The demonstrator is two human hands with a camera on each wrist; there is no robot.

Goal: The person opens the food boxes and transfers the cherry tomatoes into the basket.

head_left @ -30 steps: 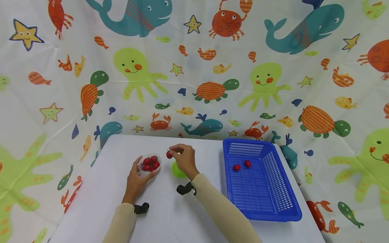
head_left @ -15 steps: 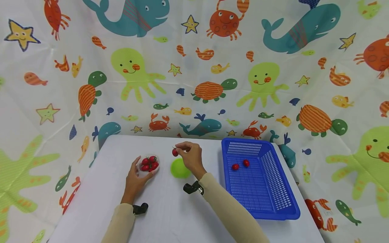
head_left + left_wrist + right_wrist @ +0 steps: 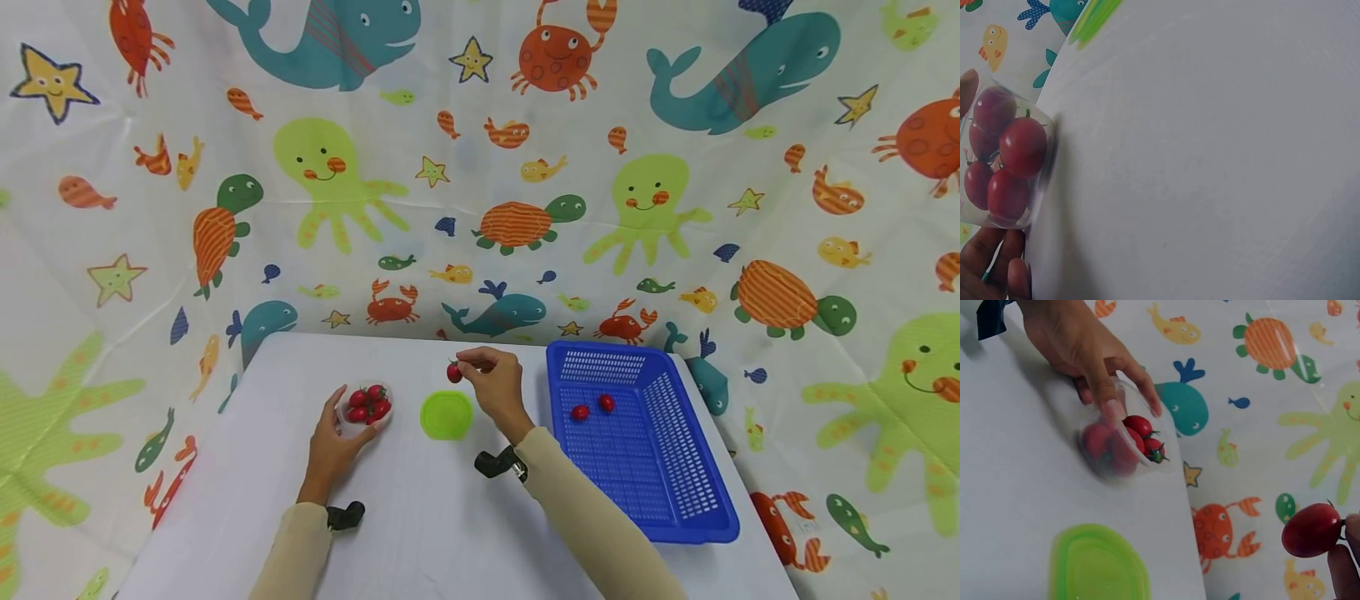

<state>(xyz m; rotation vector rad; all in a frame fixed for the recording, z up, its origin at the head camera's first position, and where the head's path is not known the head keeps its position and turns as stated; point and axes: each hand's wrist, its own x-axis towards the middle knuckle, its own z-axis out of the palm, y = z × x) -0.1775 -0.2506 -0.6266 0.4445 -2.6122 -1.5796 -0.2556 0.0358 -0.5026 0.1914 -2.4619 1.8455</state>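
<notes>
My left hand (image 3: 332, 450) curls round a clear cup (image 3: 1041, 181) that holds several red cherry tomatoes (image 3: 369, 404). In the right wrist view, thumb and fingers of that left hand (image 3: 1094, 359) grip the cup's rim. My right hand (image 3: 495, 387) pinches one cherry tomato (image 3: 454, 372) by its stem end, above the table behind a green lid (image 3: 446, 415). The same tomato (image 3: 1312, 530) shows at the right edge of the right wrist view, with fingertips (image 3: 1349, 559) on its stem side.
A blue basket (image 3: 637, 533) stands on the right of the white table (image 3: 405, 517), with two cherry tomatoes (image 3: 592, 407) lying inside near its back left. Behind the table hangs a cloth (image 3: 450, 200) printed with sea animals.
The right hand has moved right, away from the cup, carrying the pinched tomato past the green lid, which is now uncovered in the head view. The left hand stays at the cup.
</notes>
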